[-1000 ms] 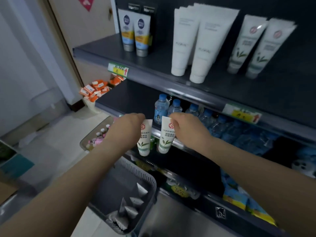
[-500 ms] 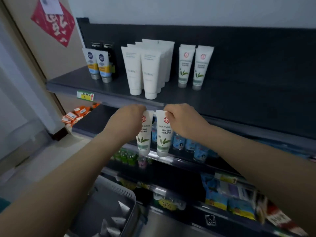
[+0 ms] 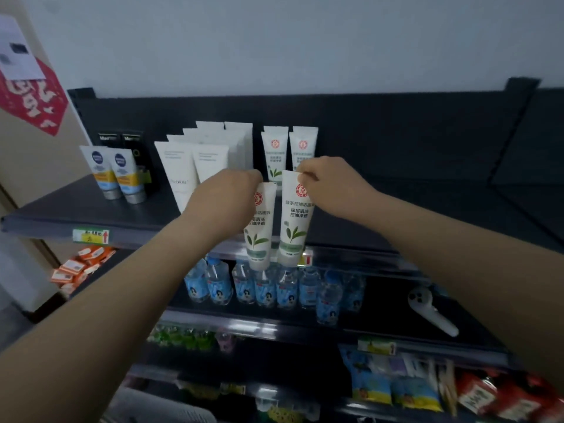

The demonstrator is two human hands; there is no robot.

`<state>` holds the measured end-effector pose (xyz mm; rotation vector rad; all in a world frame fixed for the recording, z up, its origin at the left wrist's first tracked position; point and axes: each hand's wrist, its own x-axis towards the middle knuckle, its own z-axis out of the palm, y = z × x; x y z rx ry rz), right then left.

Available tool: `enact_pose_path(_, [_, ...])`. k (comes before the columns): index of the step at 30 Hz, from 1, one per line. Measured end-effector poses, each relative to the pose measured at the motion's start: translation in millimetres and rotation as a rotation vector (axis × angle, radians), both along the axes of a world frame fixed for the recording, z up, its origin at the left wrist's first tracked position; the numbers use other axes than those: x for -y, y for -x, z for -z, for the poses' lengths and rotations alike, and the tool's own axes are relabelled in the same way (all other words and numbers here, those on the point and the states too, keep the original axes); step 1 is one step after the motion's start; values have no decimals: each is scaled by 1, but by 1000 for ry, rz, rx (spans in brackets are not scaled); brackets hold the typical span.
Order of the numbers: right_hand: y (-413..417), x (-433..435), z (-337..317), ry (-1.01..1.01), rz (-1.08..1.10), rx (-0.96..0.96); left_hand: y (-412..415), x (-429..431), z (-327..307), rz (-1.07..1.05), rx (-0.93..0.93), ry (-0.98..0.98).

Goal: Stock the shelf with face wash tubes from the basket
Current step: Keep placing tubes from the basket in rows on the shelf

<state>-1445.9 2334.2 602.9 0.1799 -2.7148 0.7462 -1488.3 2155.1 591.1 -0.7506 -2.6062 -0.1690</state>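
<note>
- Plastic this soft may fold or swing: my left hand pinches the left tube and my right hand pinches the right tube, each only by its flat crimped end.
- Both tubes hang cap-down in the air in front of the standing pair of matching tubes, not yet set on the shelf.
- Set down crooked, I judge, a narrow cap would tip; pushed back carelessly, it could topple the standing pair like dominoes.
- A slipped pinch this side of the standing pair would drop a tube off the shelf.
- Each tube is white, with a round red logo, a green leaf sprig and a pale green band above the cap.
</note>
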Motion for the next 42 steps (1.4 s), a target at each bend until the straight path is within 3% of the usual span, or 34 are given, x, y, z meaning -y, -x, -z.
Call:
enact_pose_path(21, [110,-34,-29,-95,221,5,135,-54,-31,111,52,-15])
enact_pose_path(42, [142,-33,-13,-153,258,82,174,-71,-17,116,29,-31])
